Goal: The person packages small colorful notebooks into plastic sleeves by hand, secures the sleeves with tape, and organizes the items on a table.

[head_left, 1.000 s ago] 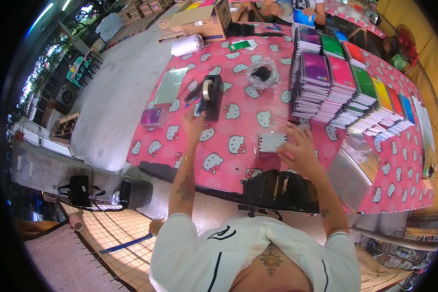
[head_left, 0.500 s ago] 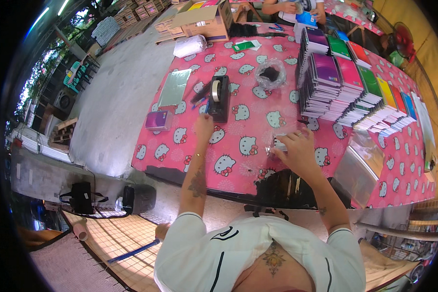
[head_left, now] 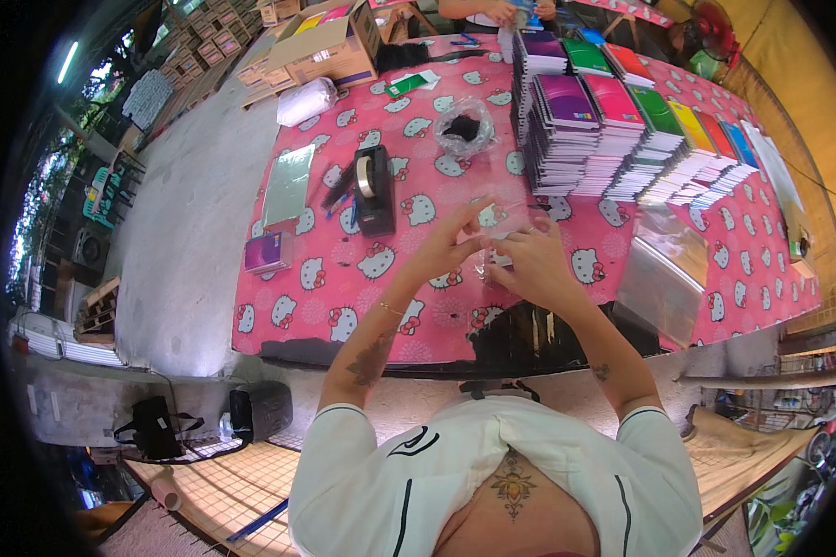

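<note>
A small purple booklet (head_left: 267, 251) and a green sheet (head_left: 288, 184) are seen at the left of the pink-patterned surface (head_left: 344, 278). A black tape dispenser (head_left: 372, 188) is set just right of them. Left hand (head_left: 446, 243) and right hand (head_left: 529, 265) are raised together at centre, fingers pinched on a small clear plastic bag (head_left: 497, 227), held just above the surface. Stacked coloured notebooks (head_left: 613, 130) are fanned out at right; a stack of clear sleeves (head_left: 664, 269) sits at the near right edge.
</note>
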The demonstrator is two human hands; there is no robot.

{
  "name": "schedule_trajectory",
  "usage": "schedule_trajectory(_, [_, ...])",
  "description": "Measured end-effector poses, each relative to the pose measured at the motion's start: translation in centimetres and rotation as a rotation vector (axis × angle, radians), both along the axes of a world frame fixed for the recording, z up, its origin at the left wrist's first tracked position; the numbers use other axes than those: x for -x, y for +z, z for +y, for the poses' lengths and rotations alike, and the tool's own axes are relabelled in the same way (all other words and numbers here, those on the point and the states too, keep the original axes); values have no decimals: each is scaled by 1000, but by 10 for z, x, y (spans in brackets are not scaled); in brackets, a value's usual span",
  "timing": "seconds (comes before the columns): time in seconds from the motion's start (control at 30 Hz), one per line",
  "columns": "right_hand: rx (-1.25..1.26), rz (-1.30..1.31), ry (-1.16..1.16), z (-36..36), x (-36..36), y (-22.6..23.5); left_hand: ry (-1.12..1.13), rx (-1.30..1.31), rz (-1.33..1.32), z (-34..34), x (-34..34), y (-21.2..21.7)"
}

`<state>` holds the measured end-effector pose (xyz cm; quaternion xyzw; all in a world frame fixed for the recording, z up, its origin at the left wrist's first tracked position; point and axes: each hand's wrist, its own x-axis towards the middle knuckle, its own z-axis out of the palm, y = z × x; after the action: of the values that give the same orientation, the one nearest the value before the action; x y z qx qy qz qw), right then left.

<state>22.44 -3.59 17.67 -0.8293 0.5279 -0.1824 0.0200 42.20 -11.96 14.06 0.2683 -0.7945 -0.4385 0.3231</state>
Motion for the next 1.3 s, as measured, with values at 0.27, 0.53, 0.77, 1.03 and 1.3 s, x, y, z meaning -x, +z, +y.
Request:
schedule_trajectory(0.27, [-159,-588,-128,-13,92,-18,-61,78,-30,-10,-3,0])
schedule_trajectory(0.53, [-91,-318,351,-11,68,-71,125,335,-122,-5,56,-21])
schedule_trajectory(0.77, [-162,-787,383,-19,71,-96,375,-31,71,5,77,-45])
schedule_trajectory(1.03, [-798,-1018,161,-78,68,-84,112,-673,29,2,29,-62])
schedule_trajectory(1.3, [-84,-568,426,-34,85,-62,182,506,-323,37,33,-33])
